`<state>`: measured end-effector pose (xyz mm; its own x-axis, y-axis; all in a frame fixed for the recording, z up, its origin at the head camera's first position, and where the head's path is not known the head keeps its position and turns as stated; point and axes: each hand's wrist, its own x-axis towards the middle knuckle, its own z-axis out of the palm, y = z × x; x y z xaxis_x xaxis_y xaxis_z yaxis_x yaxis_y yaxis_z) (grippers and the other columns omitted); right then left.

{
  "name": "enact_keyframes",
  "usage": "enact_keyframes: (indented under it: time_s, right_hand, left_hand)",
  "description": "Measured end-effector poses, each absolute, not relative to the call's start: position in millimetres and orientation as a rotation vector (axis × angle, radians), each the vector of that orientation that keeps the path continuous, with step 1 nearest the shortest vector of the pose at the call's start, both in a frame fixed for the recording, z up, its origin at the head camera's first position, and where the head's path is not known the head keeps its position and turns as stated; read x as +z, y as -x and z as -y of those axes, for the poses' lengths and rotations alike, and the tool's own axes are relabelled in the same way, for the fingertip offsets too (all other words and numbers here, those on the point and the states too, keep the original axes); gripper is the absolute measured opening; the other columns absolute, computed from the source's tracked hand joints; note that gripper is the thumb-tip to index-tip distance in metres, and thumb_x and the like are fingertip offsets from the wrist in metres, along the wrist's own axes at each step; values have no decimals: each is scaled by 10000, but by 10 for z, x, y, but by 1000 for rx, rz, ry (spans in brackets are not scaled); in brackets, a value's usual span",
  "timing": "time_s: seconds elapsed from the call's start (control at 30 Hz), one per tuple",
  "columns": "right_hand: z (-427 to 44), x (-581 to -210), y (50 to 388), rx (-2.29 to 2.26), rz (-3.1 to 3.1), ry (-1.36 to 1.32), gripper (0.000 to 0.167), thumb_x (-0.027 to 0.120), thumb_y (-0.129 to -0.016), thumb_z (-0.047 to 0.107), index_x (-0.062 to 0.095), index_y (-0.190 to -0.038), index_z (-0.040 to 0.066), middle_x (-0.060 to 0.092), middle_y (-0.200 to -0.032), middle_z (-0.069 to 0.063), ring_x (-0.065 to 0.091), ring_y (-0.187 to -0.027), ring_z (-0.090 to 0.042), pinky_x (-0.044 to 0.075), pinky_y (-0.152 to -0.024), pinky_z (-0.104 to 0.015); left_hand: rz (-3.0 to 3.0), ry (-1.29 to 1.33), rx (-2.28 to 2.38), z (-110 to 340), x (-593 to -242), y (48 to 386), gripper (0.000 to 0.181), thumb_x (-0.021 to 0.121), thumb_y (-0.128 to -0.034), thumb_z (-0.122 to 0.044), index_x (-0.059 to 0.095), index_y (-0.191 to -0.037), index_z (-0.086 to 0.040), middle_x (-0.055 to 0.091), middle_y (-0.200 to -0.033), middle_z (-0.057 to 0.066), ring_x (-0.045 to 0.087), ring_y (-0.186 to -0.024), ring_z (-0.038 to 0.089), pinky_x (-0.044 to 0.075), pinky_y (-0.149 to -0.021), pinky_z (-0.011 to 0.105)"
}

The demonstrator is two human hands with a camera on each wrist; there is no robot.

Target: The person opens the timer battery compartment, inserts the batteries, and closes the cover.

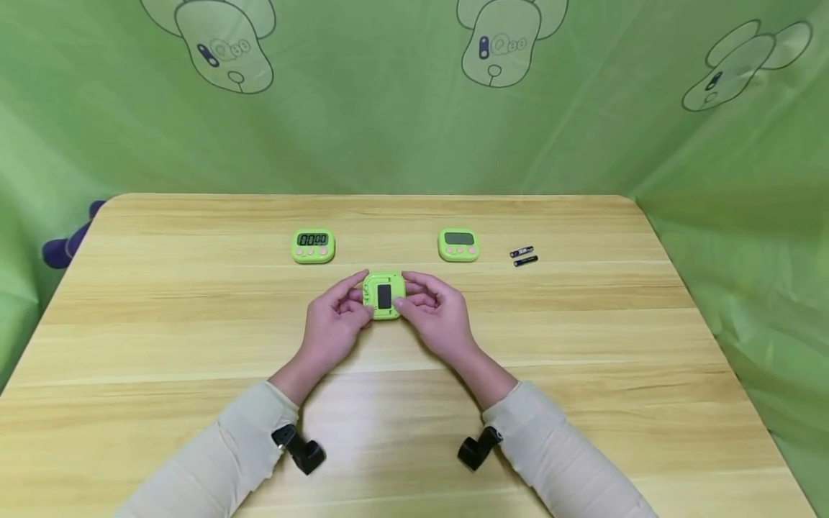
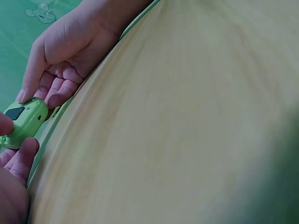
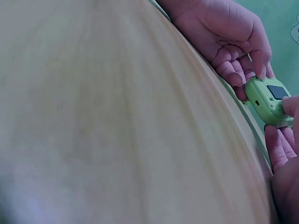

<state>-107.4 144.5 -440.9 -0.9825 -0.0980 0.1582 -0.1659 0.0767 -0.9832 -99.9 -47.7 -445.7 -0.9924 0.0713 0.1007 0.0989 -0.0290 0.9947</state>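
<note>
In the head view, a light green digital timer (image 1: 385, 283) is held at mid-table with its back facing up. A dark rectangular patch sits in the middle of that back. My left hand (image 1: 329, 327) grips the timer's left side, its thumb at the lower left corner. The right hand (image 1: 447, 320) holds the right side, with the thumb pressing on the back near the edge. Both wrist views show the same timer (image 2: 32, 122) (image 3: 262, 103) between the two hands, with a small slot in its side. Its front is hidden.
Farther back on the wooden table (image 1: 194, 324) lies a green timer showing digits (image 1: 314, 246). Another green timer with a blank screen (image 1: 458, 245) lies to its right. Beside that one are two small batteries (image 1: 521, 252) (image 1: 526, 261). A green curtain (image 1: 388, 137) hangs behind the table.
</note>
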Motion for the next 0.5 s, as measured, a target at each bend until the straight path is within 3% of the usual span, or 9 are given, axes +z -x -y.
enact_keyframes:
  time_s: [0.23,0.5]
  right_hand:
    - [-1418,-4436,1084,2016,2306,-276,365,810,-816,-22,684,-1157,-53,715,-944,-136,695,-759,-232,603,-685,-326]
    - [-1423,-4421,1109,2067,2267,-297,334,801,-773,-119,689,-1087,-102,707,-905,-210,692,-720,-187,600,-673,-299]
  left_hand:
    - [2287,239,-2061,473,-4460,991,464,758,-880,-19,628,-1325,-33,659,-936,131,618,-746,177,542,-631,197]
    - [2307,283,-2015,441,-4249,924,450,726,-842,119,594,-1270,76,640,-882,219,612,-720,285,521,-609,169]
